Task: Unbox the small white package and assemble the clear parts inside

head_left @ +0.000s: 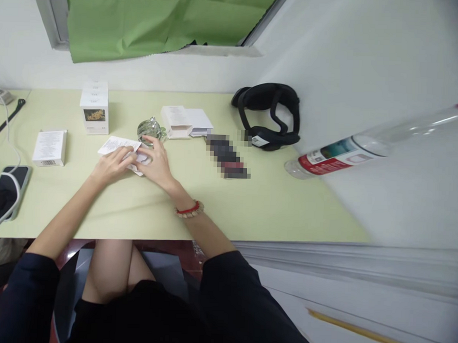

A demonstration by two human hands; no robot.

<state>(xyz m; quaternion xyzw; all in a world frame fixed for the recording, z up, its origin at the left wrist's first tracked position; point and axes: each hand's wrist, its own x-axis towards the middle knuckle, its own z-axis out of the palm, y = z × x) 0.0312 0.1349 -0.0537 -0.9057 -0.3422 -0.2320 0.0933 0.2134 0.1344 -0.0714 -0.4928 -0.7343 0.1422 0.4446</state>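
Both my hands are at a small white box (119,144) with printed text, held tilted just above or on the table. My left hand (114,165) is closed on its near side, fingers lying over the printed face. My right hand (156,164) grips the right end, its thumb and fingers curved round what looks like an opened end with white flaps. What is inside the box is hidden. Just beyond my right fingertips stands a ribbed, greenish clear glass object (145,128). Right of it lie an open white box (176,120) and a white folded card or box (200,120).
Stacked white boxes (94,118) stand behind my left hand, with another white box (49,147) at left. A phone (6,194) lies under a white cable (15,184). Rightward are a blurred dark item (227,156), a black headset (268,135) and a clear bottle (327,157).
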